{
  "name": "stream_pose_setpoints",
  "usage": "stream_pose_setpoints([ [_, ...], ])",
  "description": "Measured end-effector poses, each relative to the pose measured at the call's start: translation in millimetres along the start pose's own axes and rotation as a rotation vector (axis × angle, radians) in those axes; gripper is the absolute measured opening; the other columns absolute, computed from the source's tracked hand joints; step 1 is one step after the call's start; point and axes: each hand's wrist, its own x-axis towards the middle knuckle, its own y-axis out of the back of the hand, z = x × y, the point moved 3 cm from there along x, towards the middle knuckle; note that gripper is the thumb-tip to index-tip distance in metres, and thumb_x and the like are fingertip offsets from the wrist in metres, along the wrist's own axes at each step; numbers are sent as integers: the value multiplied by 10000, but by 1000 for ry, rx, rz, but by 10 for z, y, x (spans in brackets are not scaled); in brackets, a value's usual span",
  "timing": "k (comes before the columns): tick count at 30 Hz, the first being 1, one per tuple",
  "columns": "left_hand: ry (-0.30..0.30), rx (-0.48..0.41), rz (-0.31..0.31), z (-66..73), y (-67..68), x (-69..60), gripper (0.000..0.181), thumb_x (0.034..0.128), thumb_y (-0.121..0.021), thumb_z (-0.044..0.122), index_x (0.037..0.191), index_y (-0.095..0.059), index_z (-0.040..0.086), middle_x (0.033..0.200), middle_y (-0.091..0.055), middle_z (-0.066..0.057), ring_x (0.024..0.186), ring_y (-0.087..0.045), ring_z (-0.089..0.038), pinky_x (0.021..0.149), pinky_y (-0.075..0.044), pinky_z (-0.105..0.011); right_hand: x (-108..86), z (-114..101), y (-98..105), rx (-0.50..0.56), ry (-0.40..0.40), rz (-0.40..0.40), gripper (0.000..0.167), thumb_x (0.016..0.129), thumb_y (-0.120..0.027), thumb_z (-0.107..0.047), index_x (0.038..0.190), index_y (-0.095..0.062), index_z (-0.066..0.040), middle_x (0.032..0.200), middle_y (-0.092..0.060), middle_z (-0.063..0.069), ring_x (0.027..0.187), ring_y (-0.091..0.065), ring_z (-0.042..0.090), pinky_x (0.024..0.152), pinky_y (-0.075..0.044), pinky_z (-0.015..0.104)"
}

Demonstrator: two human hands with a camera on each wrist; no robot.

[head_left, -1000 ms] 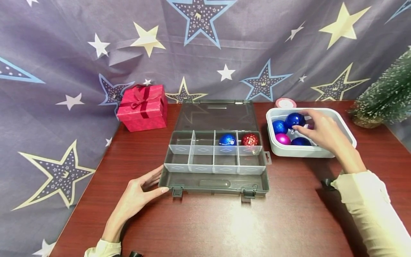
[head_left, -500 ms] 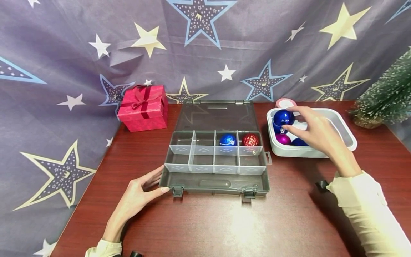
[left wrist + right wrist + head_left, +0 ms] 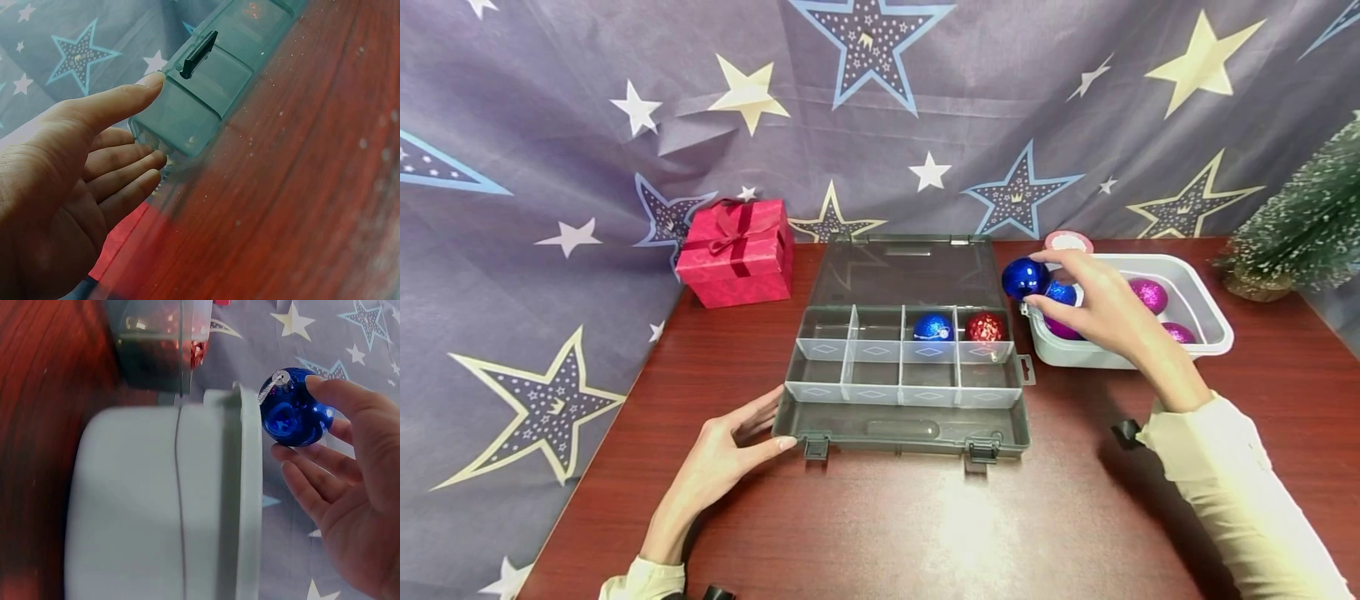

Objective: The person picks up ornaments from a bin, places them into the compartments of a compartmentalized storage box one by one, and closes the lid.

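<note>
A shiny dark blue bauble (image 3: 1024, 280) is pinched between the thumb and fingers of my right hand (image 3: 1101, 304), over the left rim of a white tub (image 3: 1067, 354). In the right wrist view the bauble's silver cap (image 3: 281, 377) faces the tub side. My left hand (image 3: 722, 458) touches the near left corner of an open grey divided box (image 3: 902, 423), thumb at the front edge, fingers fairly straight along the side. In the box's back row sit a glittery blue bauble (image 3: 932, 327) and, to its right, a red bauble (image 3: 985, 327).
Inside the tub lie glittery magenta baubles (image 3: 1148, 295) and a glittery blue bauble (image 3: 1061, 292); my hand hides part of it. A red gift box (image 3: 733, 250) stands back left, a small frosted tree (image 3: 1300, 208) at right. Behind the tub is a round pink-and-white item (image 3: 1069, 241).
My right hand has lifted the dark blue bauble and carried it left, from inside the tub to above its left rim. The left hand stays at the box corner.
</note>
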Motion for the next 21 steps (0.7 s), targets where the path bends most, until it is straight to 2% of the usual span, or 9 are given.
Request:
stream_pose_setpoints([
  [6, 1, 3, -1, 7, 0, 2, 671, 873, -867, 180, 1484, -590, 182, 1351, -671, -38, 1188, -670, -186, 984, -532, -230, 86, -86, -110, 32, 58, -21, 532, 854, -855, -62, 1328, -622, 4, 1229, -666, 187, 1013, -712, 396, 891, -578, 587],
  [12, 0, 2, -1, 5, 2, 0, 671, 874, -867, 179, 1484, -589, 180, 1351, -671, -38, 1186, -671, -185, 983, -534, -235, 176, -186, -218, 38, 125, -12, 527, 852, -862, -76, 1318, -632, 6, 1219, -680, 161, 989, -709, 323, 892, -584, 535],
  [16, 1, 4, 0, 4, 3, -2, 670, 874, -867, 180, 1484, -591, 183, 1348, -673, -38, 1184, -672, -183, 981, -535, -234, 240, -271, -289, 66, 137, -37, 526, 866, -856, -92, 1330, -621, -9, 1184, -678, 140, 947, -708, 293, 851, -593, 508],
  [21, 3, 7, 0, 12, 4, -6, 670, 875, -866, 184, 1485, -589, 179, 1353, -669, -42, 1188, -670, -185, 983, -533, -233, 314, -369, -376, 96, 119, -92, 514, 897, -837, -145, 1349, -612, -45, 1221, -666, 129, 1039, -690, 297, 871, -593, 512],
])
